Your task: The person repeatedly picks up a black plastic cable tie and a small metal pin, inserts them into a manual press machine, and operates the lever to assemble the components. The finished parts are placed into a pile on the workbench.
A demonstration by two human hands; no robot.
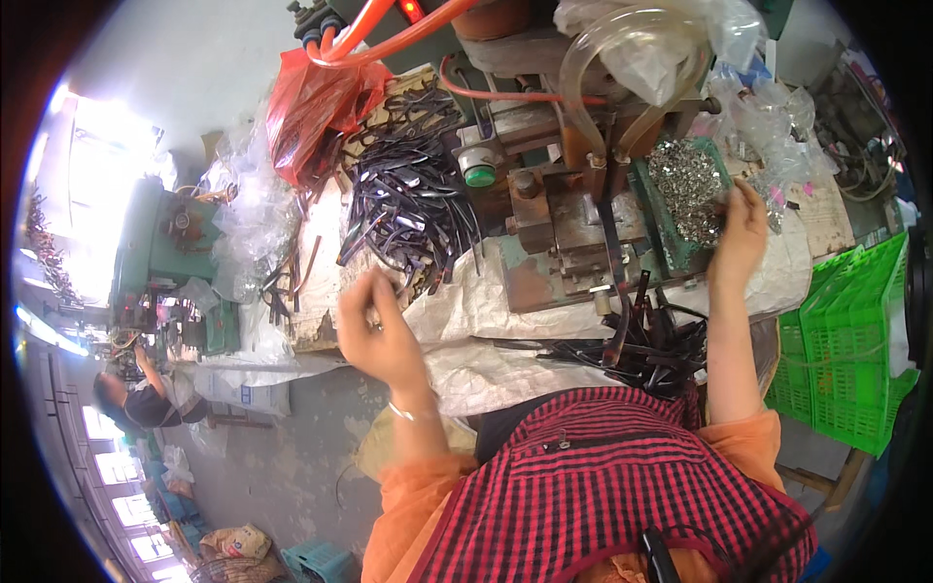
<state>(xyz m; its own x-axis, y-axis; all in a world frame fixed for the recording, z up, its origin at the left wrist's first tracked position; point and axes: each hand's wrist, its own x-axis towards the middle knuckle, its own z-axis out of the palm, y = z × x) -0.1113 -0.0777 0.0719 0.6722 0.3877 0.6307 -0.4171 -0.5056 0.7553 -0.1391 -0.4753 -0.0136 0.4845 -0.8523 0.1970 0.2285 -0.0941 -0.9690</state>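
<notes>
My left hand [379,335] is at the near edge of a heap of dark, glossy strips [408,199], its fingers curled in. Whatever they may hold is hidden. By the right rim of a green tray [671,228] is my right hand [742,238], fingers bent and drawn together; I cannot make out anything in them. Small shiny metal pieces [685,180] fill the tray. Between my hands stands a metal bench machine [569,223]. One dark strip [611,248] hangs down its front toward a second bunch of dark strips [656,355] near my apron.
A red plastic bag [316,112] lies behind the strip heap. Clear tubing [573,83] loops over the machine, beside a green button [479,176]. Green crates [841,340] stand at the right. Farther left, another person [151,398] sits by a green machine [160,243].
</notes>
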